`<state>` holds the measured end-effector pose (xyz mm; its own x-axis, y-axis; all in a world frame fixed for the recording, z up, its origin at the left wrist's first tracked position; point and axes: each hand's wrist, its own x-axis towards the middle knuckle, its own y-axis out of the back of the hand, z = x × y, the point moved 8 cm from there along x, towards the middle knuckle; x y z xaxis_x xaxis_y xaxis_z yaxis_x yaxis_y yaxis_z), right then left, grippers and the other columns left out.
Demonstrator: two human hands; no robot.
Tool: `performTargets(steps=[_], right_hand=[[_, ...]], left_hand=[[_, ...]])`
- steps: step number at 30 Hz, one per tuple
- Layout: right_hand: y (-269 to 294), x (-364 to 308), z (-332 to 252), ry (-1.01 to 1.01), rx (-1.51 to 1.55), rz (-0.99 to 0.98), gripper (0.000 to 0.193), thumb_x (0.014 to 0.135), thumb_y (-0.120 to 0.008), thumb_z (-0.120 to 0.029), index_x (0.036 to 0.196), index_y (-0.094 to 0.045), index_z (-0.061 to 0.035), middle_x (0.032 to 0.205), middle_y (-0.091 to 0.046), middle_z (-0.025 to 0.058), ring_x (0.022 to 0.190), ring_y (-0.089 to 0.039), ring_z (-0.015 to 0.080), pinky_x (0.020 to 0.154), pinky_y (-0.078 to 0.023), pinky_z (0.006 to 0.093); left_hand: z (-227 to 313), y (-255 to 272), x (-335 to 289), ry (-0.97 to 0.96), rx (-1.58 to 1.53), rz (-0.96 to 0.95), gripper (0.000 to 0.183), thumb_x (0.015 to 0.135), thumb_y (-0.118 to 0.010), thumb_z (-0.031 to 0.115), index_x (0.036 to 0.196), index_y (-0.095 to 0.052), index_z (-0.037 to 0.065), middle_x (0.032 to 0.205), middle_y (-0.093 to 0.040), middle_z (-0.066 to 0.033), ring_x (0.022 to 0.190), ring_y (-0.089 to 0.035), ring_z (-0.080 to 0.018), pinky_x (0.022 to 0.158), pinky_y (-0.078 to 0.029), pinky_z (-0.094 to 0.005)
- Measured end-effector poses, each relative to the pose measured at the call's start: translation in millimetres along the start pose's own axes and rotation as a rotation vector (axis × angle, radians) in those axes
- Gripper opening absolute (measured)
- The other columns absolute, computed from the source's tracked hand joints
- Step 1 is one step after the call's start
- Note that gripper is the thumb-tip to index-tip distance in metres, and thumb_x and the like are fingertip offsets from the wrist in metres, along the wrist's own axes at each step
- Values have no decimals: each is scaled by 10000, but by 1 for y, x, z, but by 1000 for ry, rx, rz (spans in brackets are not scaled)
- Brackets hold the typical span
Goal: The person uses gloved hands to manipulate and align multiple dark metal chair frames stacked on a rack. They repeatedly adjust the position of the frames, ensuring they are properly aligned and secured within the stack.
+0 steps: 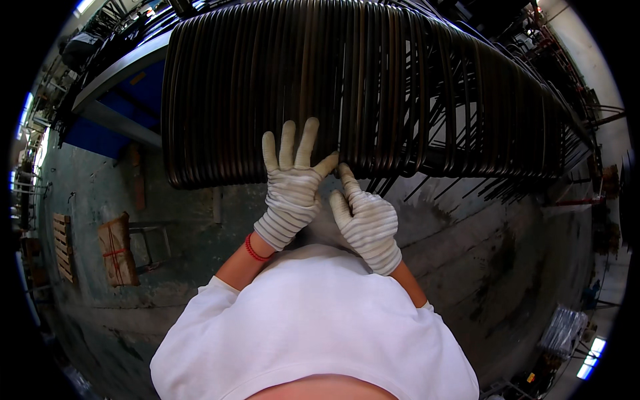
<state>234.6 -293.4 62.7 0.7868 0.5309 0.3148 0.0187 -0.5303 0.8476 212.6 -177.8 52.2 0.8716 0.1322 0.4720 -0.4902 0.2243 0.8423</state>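
Note:
A long row of dark bent metal rods (220,100) hangs in front of me, their rounded lower ends side by side. My left hand (293,179), in a white striped glove with a dirty palm, lies against the front of the row with its fingers spread. Just right of it, my right hand (367,220) wears a matching glove. Its index finger reaches up to a rod's lower bend near my left thumb, the thumb stands apart, and the other fingers look curled under. Neither hand is seen gripping a rod.
A grey metal frame (120,73) with blue panels (100,137) stands at the left end of the row. On the floor at left are a wrapped brown bundle (118,250) and a wooden pallet (63,247). Silver wrapped stock (563,331) sits at lower right.

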Motion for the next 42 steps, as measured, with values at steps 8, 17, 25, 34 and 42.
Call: performTargets(steps=[8,17,25,34,42], right_hand=[[-27,2,3,-8,-76,-176,534,895,-553,-343,1303,-509,-2,512,-579,140,456,-593,289,490,-504,397],[-31,4,10,-73,-39,-201,455,888,-567,-316,1260,-556,-54,572,-611,153,511,-618,310,515,-509,406],[13,1,11,-172,84,72,277,856,-648,-234,1105,-700,-125,526,-556,82,470,-564,235,496,-474,336],[-10,-8,5,-128,-106,-148,634,866,-608,-311,1415,-408,-64,504,-545,87,455,-569,263,479,-487,349],[-27,-10,15,-59,-167,-133,600,920,-511,-347,1367,-419,42,475,-559,118,406,-568,248,422,-479,378]], left_hand=[[1,10,7,-48,-132,49,415,698,-656,108,1077,-696,270,1497,-341,-154,1395,-251,-390,1152,-62,-557],[3,-9,8,-66,7,-9,386,718,-669,192,1092,-691,289,1525,-293,-128,1406,-215,-397,1138,-34,-587],[11,-20,8,-77,109,-67,443,709,-689,294,1151,-668,302,1549,-240,-123,1437,-132,-374,1138,-32,-598],[8,-16,7,-80,24,-30,498,697,-660,243,1192,-644,298,1538,-266,-126,1433,-164,-360,1144,-41,-582],[16,-5,14,-99,-141,-13,501,740,-639,220,1223,-621,352,1523,-295,-135,1413,-225,-363,1146,-65,-573]])
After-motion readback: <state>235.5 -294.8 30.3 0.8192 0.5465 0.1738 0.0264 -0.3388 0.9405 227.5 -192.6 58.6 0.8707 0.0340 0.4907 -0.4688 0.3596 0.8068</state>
